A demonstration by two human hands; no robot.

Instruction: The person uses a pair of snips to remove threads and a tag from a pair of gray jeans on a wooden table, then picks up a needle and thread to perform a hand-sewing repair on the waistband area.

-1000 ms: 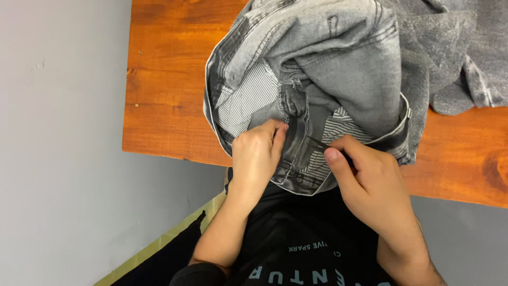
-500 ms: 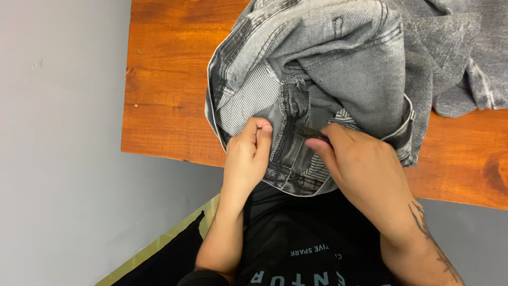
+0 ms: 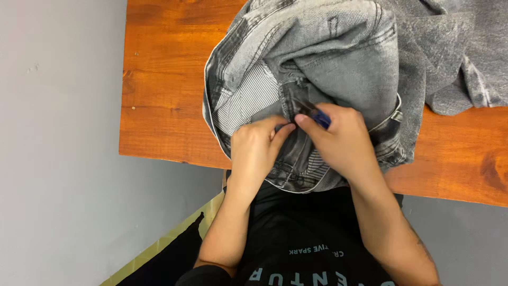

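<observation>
Head view, looking straight down: nearest is a black shirt (image 3: 301,243) with pale lettering, and both bare forearms rise from it toward the bench (image 3: 164,95). A strip of yellow-green floor edge (image 3: 174,238) shows at the lower left, beside a grey wall (image 3: 58,143).

Above the shirt, the left hand (image 3: 254,148) lies on the near edge of the jeans (image 3: 338,58), fingers curled and pinching the denim at the fly, where the waistband hangs a little over the bench edge. Just beside it, fingertips nearly touching, the right hand (image 3: 341,140) is closed around a small blue tool (image 3: 320,117); only a short blue and dark part shows between thumb and forefinger, its tip set against the dark seam of the fly. What kind of tool it is cannot be told.

The jeans are grey, washed denim, bunched and turned partly inside out, so a striped pocket lining (image 3: 246,103) lies open left of the hands. They sit on the near half of the orange-brown wooden bench.

Farther off, at the upper right, more grey cloth (image 3: 460,58) is heaped, touching the jeans.
</observation>
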